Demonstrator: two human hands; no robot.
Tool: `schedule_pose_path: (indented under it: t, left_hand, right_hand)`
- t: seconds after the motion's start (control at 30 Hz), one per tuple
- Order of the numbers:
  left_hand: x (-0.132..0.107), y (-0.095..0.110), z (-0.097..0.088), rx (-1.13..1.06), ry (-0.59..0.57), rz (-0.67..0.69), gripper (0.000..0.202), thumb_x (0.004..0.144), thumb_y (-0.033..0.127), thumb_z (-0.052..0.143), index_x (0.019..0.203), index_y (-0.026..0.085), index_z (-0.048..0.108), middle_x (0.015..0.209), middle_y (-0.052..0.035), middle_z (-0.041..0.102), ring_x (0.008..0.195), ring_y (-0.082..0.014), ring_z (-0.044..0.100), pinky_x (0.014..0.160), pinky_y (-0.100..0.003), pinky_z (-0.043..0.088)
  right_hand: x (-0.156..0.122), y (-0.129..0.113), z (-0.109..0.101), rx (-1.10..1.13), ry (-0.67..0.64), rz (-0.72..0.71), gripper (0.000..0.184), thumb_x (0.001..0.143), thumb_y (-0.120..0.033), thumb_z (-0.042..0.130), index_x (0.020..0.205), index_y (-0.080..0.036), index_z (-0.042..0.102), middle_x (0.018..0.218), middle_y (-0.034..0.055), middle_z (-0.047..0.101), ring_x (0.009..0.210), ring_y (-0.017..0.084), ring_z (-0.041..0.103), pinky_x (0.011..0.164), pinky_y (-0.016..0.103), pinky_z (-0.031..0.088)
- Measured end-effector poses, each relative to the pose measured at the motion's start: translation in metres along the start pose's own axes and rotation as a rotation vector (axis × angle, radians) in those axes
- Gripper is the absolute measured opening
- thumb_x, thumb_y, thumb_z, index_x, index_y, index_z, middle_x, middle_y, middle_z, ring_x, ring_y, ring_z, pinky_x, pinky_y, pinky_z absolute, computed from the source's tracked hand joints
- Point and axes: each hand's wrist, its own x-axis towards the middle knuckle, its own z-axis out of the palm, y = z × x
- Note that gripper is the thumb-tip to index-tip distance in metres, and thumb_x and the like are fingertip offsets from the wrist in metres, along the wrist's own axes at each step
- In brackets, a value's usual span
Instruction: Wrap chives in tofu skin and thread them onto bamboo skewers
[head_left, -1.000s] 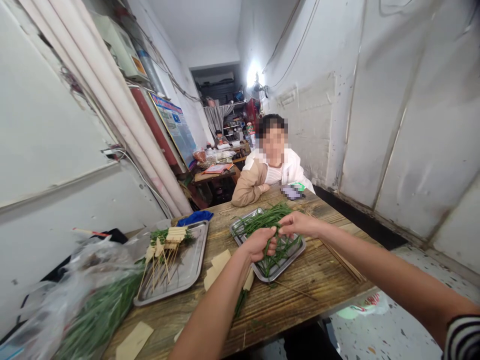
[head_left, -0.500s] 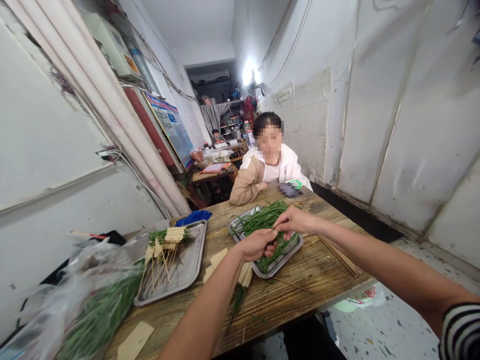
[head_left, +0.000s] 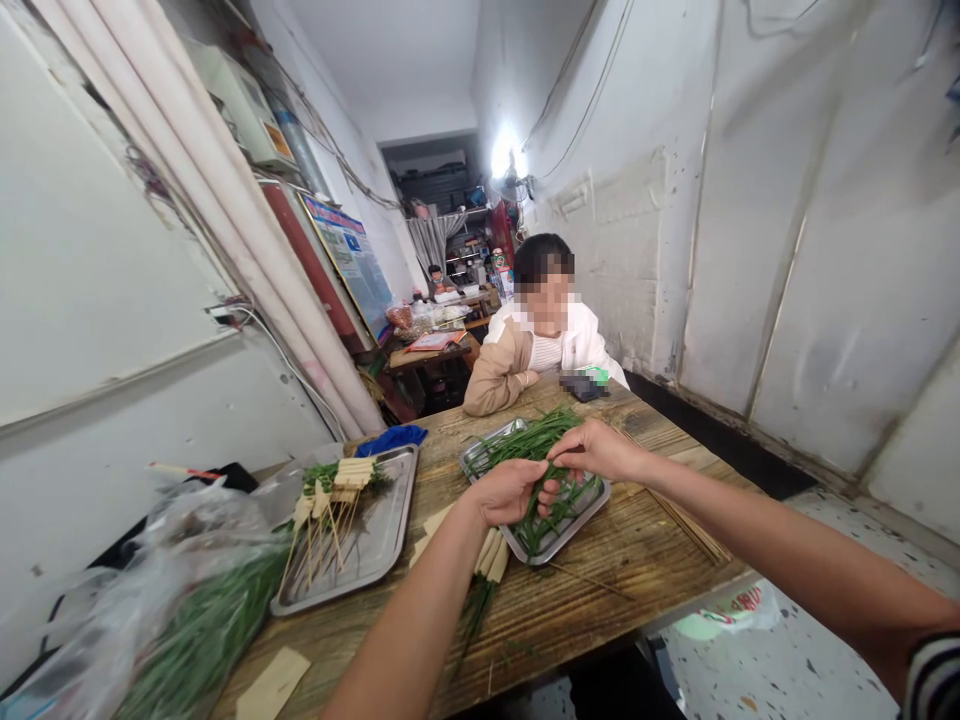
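Over a metal tray (head_left: 551,553) heaped with long green chives (head_left: 529,438), both my hands meet fingertip to fingertip. My left hand (head_left: 514,492) is closed, its fingers curled round several chives that hang down toward the tray. My right hand (head_left: 598,450) pinches at the same strands with thumb and forefinger; the exact pinch point is small and partly hidden. Beside the tray, partly behind my left forearm, lie pale rolled sheets (head_left: 491,556) with chive ends sticking out.
To the left, another metal tray (head_left: 386,535) carries skewered rolls (head_left: 352,475). A plastic bag of greens (head_left: 206,620) and a flat pale sheet (head_left: 274,682) lie nearer. Thin wooden sticks (head_left: 690,528) rest on the right. A person (head_left: 499,370) leans on the table's far end.
The view has shifted slightly. My hands stay together over the tray, with small finger movements at the chives. The person opposite has tilted their head down.
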Motion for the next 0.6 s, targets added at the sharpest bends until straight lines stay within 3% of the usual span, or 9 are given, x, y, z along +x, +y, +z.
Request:
schedule_pose_path:
  t: [0.17, 0.4, 0.5, 0.6]
  left_hand:
    - [-0.004, -0.003, -0.008, 0.048, 0.013, -0.06, 0.036, 0.074, 0.039, 0.069, 0.086, 0.008, 0.058, 0.064, 0.0036, 0.04, 0.05, -0.0035, 0.032, 0.05, -0.02, 0.023]
    - [-0.019, -0.009, -0.014, 0.089, -0.016, -0.014, 0.033, 0.074, 0.038, 0.07, 0.085, 0.009, 0.059, 0.06, 0.0064, 0.036, 0.046, -0.0012, 0.025, 0.047, -0.018, 0.017]
    - [-0.017, -0.01, -0.017, 0.082, 0.029, 0.014, 0.032, 0.074, 0.037, 0.07, 0.08, 0.009, 0.057, 0.056, 0.0064, 0.038, 0.043, -0.0011, 0.024, 0.045, -0.018, 0.014]
    - [-0.007, -0.015, -0.016, 0.029, 0.144, 0.137, 0.031, 0.074, 0.04, 0.069, 0.075, 0.013, 0.052, 0.051, 0.0081, 0.036, 0.04, -0.0017, 0.023, 0.043, -0.018, 0.013]
  right_hand:
    - [0.001, 0.01, 0.0, 0.053, 0.055, 0.057, 0.027, 0.069, -0.034, 0.067, 0.085, -0.012, 0.073, 0.066, 0.0032, 0.068, 0.05, 0.014, 0.062, 0.048, 0.023, 0.05]
    - [0.006, 0.013, -0.002, 0.264, 0.032, 0.238, 0.026, 0.064, -0.031, 0.075, 0.081, -0.012, 0.072, 0.053, -0.0001, 0.065, 0.048, 0.013, 0.061, 0.05, 0.024, 0.053]
    - [0.011, 0.013, -0.002, 0.299, 0.039, 0.281, 0.026, 0.064, -0.031, 0.077, 0.082, -0.013, 0.073, 0.056, 0.0011, 0.067, 0.05, 0.013, 0.062, 0.052, 0.024, 0.055]
    - [0.017, 0.011, 0.001, 0.311, 0.116, 0.288, 0.024, 0.066, -0.028, 0.075, 0.084, -0.013, 0.073, 0.059, 0.0022, 0.068, 0.053, 0.013, 0.063, 0.054, 0.024, 0.056]
